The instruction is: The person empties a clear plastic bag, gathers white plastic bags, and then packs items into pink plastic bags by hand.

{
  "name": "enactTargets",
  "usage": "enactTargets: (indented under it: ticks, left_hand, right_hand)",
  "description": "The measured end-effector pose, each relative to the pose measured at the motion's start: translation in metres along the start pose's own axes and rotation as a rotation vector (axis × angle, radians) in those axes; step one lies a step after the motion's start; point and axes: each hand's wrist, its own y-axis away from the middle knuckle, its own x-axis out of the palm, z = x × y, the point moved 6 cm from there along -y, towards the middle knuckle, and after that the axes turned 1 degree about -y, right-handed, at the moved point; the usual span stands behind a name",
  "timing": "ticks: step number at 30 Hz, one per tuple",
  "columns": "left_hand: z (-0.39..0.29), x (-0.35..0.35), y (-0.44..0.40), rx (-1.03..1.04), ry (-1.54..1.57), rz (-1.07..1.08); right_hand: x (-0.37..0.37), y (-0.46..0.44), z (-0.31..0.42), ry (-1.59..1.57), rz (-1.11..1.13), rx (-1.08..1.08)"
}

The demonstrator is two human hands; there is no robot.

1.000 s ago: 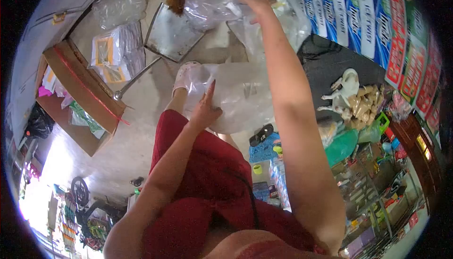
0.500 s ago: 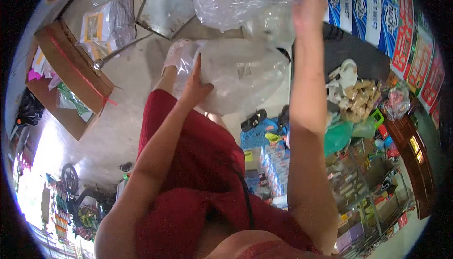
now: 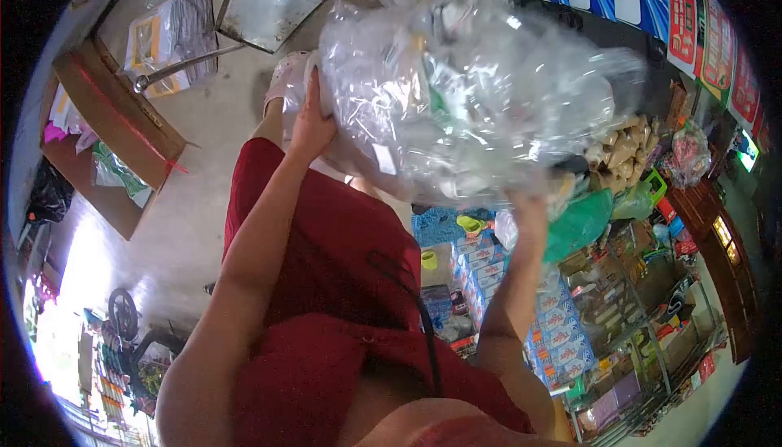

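A large bundle of crumpled clear plastic [image 3: 489, 97], with white and green bits showing through, fills the space in front of my knees. At its lower right edge my right hand [image 3: 529, 211] grips the plastic; that hand is smeared and its fingertips are hidden. My left hand [image 3: 314, 125] is at the left side, holding the edge of a big clear plastic bag [image 3: 338, 150] with the fingers pointing up along it. Most of this bag is covered by the bundle, and whether the bundle is inside it or in front of it I cannot tell.
An open cardboard box [image 3: 122, 138] stands at the left, near a metal dustpan [image 3: 273, 3] with a long handle. Blue-and-white boxes [image 3: 558, 337] are stacked at the lower right. A green bag [image 3: 580, 223] and brown bundles [image 3: 623, 150] lie to the right.
My right hand has come down toward me, bringing the crumpled plastic over the big clear bag. My left hand has shifted slightly left and up, staying at the bag's edge.
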Motion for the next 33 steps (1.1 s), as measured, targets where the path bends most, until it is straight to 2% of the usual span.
enactTargets:
  ticks: [2, 3, 4, 5, 6, 7, 9, 10, 11, 12, 14, 15, 16, 17, 19, 21, 23, 25, 27, 30, 32, 33]
  left_hand:
    - [0.008, 0.000, 0.005, 0.101, -0.120, -0.027]
    - [0.007, 0.001, 0.008, 0.102, -0.124, -0.022]
    - [0.003, 0.006, 0.012, 0.086, -0.115, 0.049]
    - [0.002, 0.011, 0.015, 0.068, -0.105, 0.113]
    - [0.002, 0.017, 0.019, 0.117, -0.148, 0.126]
    - [0.006, 0.019, 0.021, 0.110, -0.153, 0.123]
    - [0.013, 0.033, 0.027, 0.074, -0.201, 0.276]
    - [0.010, 0.035, 0.031, 0.086, -0.215, 0.302]
    - [0.012, 0.037, 0.033, 0.084, -0.217, 0.304]
    - [0.012, 0.039, 0.033, 0.101, -0.219, 0.309]
    - [0.015, 0.042, 0.033, 0.116, -0.223, 0.313]
    - [0.016, 0.041, 0.031, 0.126, -0.206, 0.278]
    - [0.013, 0.038, 0.029, 0.136, -0.191, 0.246]
    - [0.011, 0.036, 0.026, 0.137, -0.197, 0.247]
    - [0.000, 0.022, 0.024, 0.057, -0.188, 0.143]
    - [0.001, 0.019, 0.020, 0.064, -0.134, 0.099]
    - [-0.016, 0.012, 0.019, 0.155, -0.084, 0.028]
    - [-0.017, 0.016, 0.020, 0.120, -0.041, 0.092]
    - [-0.027, 0.017, 0.022, 0.330, -0.100, -0.019]
    - [-0.027, 0.020, 0.026, 0.271, -0.112, 0.104]
    - [-0.035, 0.024, 0.032, 0.265, -0.147, 0.173]
    - [-0.037, 0.029, 0.033, 0.256, -0.179, 0.240]
  right_hand:
    - [0.041, -0.010, -0.023, 0.263, 0.250, 0.034]
    - [0.058, -0.019, -0.038, 0.237, 0.323, 0.135]
    - [0.060, -0.025, -0.057, 0.231, 0.321, 0.138]
    - [0.059, -0.033, -0.089, 0.249, 0.292, 0.263]
    - [0.061, -0.041, -0.116, 0.270, 0.269, 0.384]
    - [0.070, -0.052, -0.132, 0.269, 0.278, 0.386]
    - [0.093, -0.064, -0.151, -0.250, 0.238, 0.390]
    - [0.103, -0.056, -0.112, -0.116, 0.217, 0.469]
    - [0.119, -0.063, -0.131, -0.118, 0.218, 0.472]
    - [0.135, -0.086, -0.156, 0.057, 0.206, 0.359]
    - [0.154, -0.099, -0.162, 0.228, 0.194, 0.244]
    - [0.158, -0.099, -0.150, 0.079, 0.147, 0.297]
    - [0.159, -0.098, -0.142, -0.073, 0.098, 0.350]
    - [0.154, -0.097, -0.135, -0.079, 0.099, 0.351]
    - [0.123, -0.087, -0.116, -0.103, 0.087, 0.123]
    - [0.087, -0.058, -0.085, -0.072, 0.201, 0.070]
    - [0.046, -0.031, -0.072, 0.070, 0.217, 0.116]
    - [0.017, -0.011, -0.064, 0.064, 0.237, 0.149]
    - [0.008, -0.010, -0.057, 0.053, 0.250, 0.175]
    - [0.030, -0.038, -0.056, 0.054, 0.199, 0.288]
    - [0.044, -0.078, -0.100, -0.216, 0.043, 0.322]
    - [0.054, -0.098, -0.113, -0.223, 0.041, 0.321]
